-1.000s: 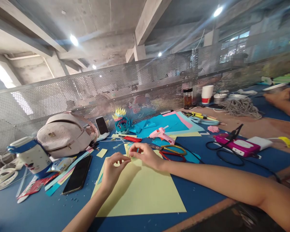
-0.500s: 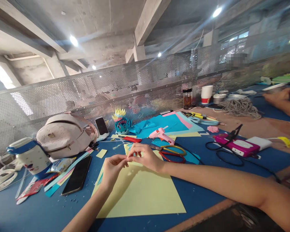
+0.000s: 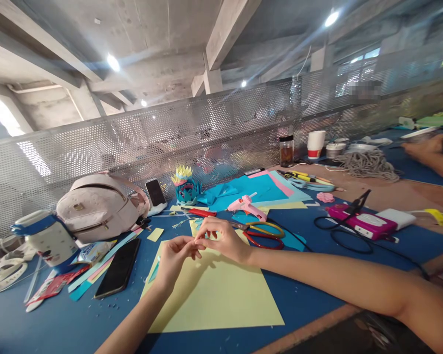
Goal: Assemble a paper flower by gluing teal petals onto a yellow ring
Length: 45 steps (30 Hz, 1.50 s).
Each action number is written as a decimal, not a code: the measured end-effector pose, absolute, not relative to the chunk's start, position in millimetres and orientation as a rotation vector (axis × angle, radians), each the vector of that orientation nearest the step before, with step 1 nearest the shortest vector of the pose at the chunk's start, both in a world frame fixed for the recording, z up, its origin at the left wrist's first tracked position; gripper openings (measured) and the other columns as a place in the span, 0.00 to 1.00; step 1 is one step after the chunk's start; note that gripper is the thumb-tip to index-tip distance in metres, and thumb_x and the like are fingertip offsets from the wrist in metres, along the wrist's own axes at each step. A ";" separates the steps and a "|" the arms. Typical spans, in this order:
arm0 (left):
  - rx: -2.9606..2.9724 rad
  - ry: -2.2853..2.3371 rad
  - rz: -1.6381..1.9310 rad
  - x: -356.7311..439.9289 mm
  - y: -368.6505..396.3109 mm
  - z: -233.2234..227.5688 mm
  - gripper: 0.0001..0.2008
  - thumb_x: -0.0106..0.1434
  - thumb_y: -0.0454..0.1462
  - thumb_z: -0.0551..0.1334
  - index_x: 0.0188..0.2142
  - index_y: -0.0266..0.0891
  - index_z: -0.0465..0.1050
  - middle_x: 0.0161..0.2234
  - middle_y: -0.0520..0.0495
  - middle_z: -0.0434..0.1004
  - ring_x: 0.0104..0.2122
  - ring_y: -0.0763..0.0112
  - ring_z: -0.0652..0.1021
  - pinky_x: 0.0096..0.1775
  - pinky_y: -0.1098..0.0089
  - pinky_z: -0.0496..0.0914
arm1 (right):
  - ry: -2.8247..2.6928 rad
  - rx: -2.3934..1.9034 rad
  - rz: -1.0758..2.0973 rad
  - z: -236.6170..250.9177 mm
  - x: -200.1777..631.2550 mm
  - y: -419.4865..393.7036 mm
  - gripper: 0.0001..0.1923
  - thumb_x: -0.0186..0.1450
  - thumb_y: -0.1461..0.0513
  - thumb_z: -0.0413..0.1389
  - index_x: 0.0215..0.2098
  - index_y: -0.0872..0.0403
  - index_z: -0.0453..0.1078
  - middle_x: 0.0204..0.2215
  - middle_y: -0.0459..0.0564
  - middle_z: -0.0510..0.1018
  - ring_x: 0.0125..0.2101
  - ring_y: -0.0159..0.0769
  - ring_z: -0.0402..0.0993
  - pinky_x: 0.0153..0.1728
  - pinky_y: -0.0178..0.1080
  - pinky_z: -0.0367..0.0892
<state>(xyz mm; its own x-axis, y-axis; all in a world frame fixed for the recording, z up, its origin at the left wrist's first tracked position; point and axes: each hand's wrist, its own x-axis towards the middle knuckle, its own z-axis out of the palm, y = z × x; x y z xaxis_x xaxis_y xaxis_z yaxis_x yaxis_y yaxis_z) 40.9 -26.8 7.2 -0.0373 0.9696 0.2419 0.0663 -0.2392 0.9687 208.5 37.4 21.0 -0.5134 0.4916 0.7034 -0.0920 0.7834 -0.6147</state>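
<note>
While both hands (image 3: 197, 246) pinch something tiny over the yellow sheet (image 3: 214, 290), scissors (image 3: 262, 231) lie just right, phone (image 3: 118, 267) left.

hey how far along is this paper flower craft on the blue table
Done: one blue and yellow paper flower stands by the mesh screen. In hand: left hand and right hand pinch a small yellow piece together. Left: the large yellow sheet beneath looks mostly uncut.

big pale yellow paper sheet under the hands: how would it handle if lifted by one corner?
The large pale yellow paper sheet lies thin and flat on the blue table, so it would probably droop and feel very light. A push would likely slide it. Both hands, left hand and right hand, pinch above it.
</note>
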 end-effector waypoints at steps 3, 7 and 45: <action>1.302 1.127 1.391 40.3 -25.8 5.3 0.15 0.57 0.47 0.67 0.29 0.35 0.79 0.22 0.47 0.79 0.23 0.74 0.75 0.30 0.76 0.68 | -2.009 -0.314 0.714 19.6 208.1 38.8 0.12 0.63 0.54 0.61 0.30 0.55 0.77 0.27 0.47 0.73 0.28 0.32 0.66 0.28 0.33 0.61; 1.210 1.110 1.368 40.9 -26.1 3.4 0.18 0.57 0.49 0.67 0.30 0.34 0.79 0.25 0.44 0.81 0.26 0.70 0.79 0.31 0.74 0.71 | -2.013 -0.347 0.658 17.8 207.3 40.4 0.10 0.62 0.56 0.62 0.30 0.54 0.77 0.27 0.47 0.73 0.29 0.32 0.67 0.30 0.34 0.62; 1.378 1.256 1.357 41.3 -24.6 10.5 0.15 0.50 0.45 0.72 0.23 0.35 0.76 0.22 0.47 0.77 0.21 0.74 0.72 0.25 0.75 0.64 | -2.285 -0.307 0.189 12.2 212.3 53.6 0.14 0.61 0.51 0.61 0.32 0.53 0.70 0.31 0.47 0.77 0.33 0.35 0.71 0.33 0.34 0.60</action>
